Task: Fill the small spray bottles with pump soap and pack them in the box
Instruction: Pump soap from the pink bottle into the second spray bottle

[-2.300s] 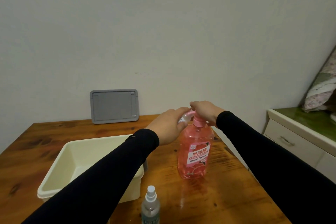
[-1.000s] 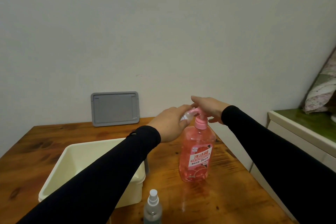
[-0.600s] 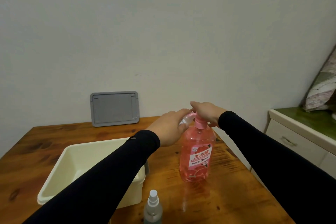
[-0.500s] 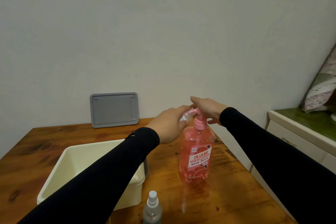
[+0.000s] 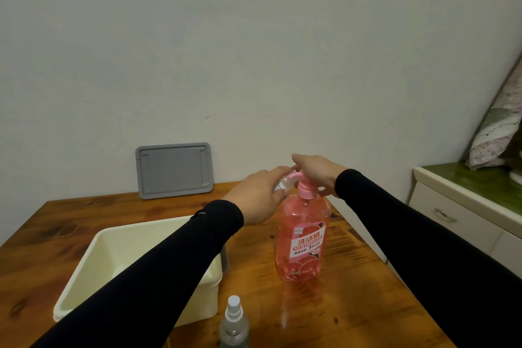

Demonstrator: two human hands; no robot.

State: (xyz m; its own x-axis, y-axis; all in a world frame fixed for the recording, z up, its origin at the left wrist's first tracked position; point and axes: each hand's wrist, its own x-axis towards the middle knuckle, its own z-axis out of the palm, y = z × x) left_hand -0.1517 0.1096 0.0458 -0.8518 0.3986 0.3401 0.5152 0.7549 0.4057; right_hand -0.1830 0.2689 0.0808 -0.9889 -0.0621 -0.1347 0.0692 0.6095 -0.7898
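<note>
pink soap bottle (image 5: 302,237) upright, table (image 5: 353,305) centre-right | my right hand (image 5: 316,172) flat on its pump, risen since half a second ago | my left hand (image 5: 260,195) still grips small bottle (image 5: 284,182) at nozzle | capped spray bottle (image 5: 234,325) near edge | cream box (image 5: 135,271) left

Table centre: pink soap bottle (image 5: 302,237) stands upright, both hands at its pump head.
Left side: cream box (image 5: 84,285) blocks the left half; the left sleeve (image 5: 158,271) crosses above it.
Near edge: spray bottle (image 5: 234,325) stands between box and soap bottle.
Back: grey lid (image 5: 174,170) leans on the wall.
Open passage: bare table (image 5: 353,299) right of the soap bottle, apparently unobstructed.
</note>
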